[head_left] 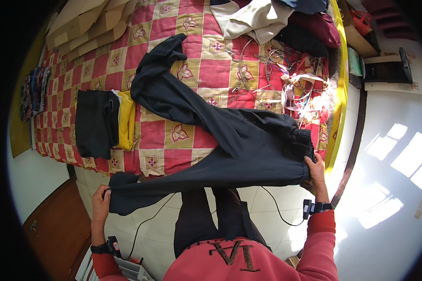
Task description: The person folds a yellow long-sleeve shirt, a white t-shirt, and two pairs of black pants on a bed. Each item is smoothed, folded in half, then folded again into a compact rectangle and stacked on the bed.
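Note:
A pair of black trousers (262, 145) is stretched sideways along the near edge of the bed. My right hand (317, 168) grips the gathered waistband at the right. At the left, my left hand (101, 201) pinches the hem of the nearer leg, which hangs past the bed's edge. The other leg lies bent across the bedcover, its hem pointing to the far side. Left of the trousers sits a stack of folded clothes, with a dark folded garment (94, 124) beside a yellow one (126, 119).
A red and beige checked cover (173, 154) spreads over the bed. Tangled ribbons and strings (290, 86) lie at the right, below heaped clothes (262, 21). Cardboard pieces (84, 28) rest at the far left. Black cables (138, 229) run down from both wrist straps.

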A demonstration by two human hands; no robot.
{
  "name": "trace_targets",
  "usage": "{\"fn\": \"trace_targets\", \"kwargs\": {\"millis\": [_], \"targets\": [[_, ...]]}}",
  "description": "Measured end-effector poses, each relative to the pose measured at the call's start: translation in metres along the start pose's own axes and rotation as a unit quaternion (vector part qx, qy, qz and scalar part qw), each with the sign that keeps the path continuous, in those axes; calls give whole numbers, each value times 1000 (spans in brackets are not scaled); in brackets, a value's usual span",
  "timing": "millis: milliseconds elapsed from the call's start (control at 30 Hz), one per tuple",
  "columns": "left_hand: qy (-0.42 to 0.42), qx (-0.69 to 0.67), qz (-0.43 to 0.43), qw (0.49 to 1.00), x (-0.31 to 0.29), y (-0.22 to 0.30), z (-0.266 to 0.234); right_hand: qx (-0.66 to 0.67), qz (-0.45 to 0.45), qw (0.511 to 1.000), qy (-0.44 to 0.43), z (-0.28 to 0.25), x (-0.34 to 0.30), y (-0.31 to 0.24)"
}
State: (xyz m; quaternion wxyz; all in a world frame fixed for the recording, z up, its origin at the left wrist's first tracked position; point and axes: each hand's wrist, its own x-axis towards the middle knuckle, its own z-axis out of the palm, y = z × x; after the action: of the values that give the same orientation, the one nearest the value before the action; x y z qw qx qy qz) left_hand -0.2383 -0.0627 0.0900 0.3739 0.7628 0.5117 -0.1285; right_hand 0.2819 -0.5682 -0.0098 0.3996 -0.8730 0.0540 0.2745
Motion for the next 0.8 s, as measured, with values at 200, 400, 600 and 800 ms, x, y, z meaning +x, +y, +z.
{"fn": "trace_targets", "kwargs": {"millis": [200, 400, 600, 800], "targets": [[-86, -429, -74, 896, 71, 37, -64, 333, 189, 914, -131, -16, 35, -18], [154, -423, 58, 891, 201, 80, -76, 467, 95, 878, 33, 13, 86, -33], [218, -249, 44, 943, 206, 85, 16, 243, -38, 966, 84, 41, 30, -53], [386, 219, 195, 875, 174, 96, 61, 65, -72, 984, 149, 84, -19, -29]]}}
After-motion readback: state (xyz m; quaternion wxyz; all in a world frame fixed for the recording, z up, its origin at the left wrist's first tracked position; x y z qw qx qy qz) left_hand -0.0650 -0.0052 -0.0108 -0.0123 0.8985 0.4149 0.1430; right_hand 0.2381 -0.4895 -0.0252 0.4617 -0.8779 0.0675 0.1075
